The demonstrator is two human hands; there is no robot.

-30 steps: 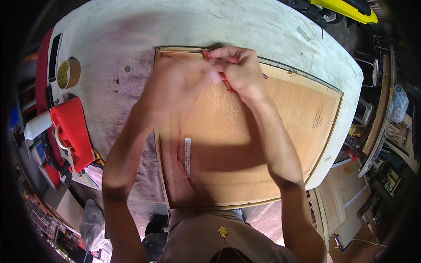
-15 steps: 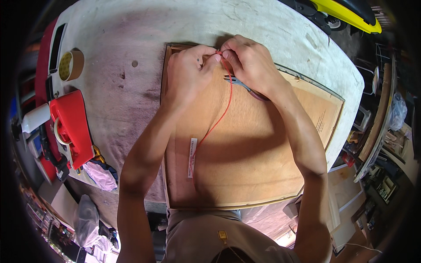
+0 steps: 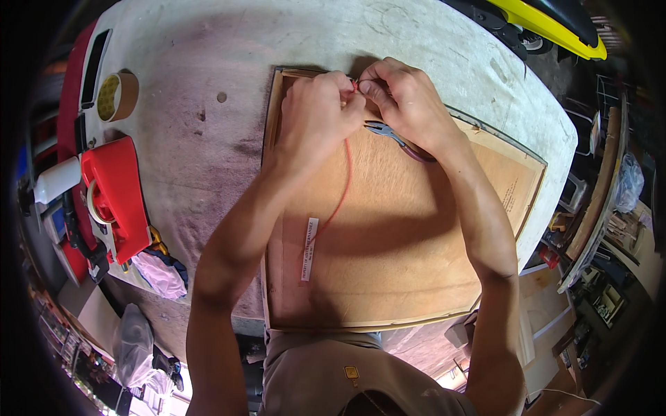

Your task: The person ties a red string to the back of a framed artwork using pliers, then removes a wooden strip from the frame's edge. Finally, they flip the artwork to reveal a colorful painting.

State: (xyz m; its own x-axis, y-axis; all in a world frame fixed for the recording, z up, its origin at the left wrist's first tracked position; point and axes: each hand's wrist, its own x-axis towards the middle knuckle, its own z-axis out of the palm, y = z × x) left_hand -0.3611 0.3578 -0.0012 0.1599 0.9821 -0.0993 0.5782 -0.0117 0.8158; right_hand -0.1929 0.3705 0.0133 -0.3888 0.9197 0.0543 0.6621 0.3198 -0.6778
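A wooden picture frame (image 3: 388,256) lies back side up, its brown backing board facing me. At its far edge my left hand (image 3: 322,104) and my right hand (image 3: 402,97) meet, fingertips pinched on a red cord (image 3: 346,170). The cord is bunched at the fingertips, where its exact shape is too small to make out. From under my left hand its free length runs down the board to a white label strip (image 3: 309,249). Beneath my right wrist lie pliers (image 3: 395,136), jaws pointing left and handles partly hidden by the wrist.
The frame rests on a pale, stained table (image 3: 187,41). To the left are a roll of brown tape (image 3: 126,97), a red tape dispenser (image 3: 121,194), a white bottle (image 3: 57,181) and a coin-like disc (image 3: 222,97). Wood and clutter fill the right side beyond the table edge.
My left hand has turned and shifted slightly right, now covering the upper stretch of cord. The cord's hanging length has swung left, away from the pliers. My right hand keeps its pinch.
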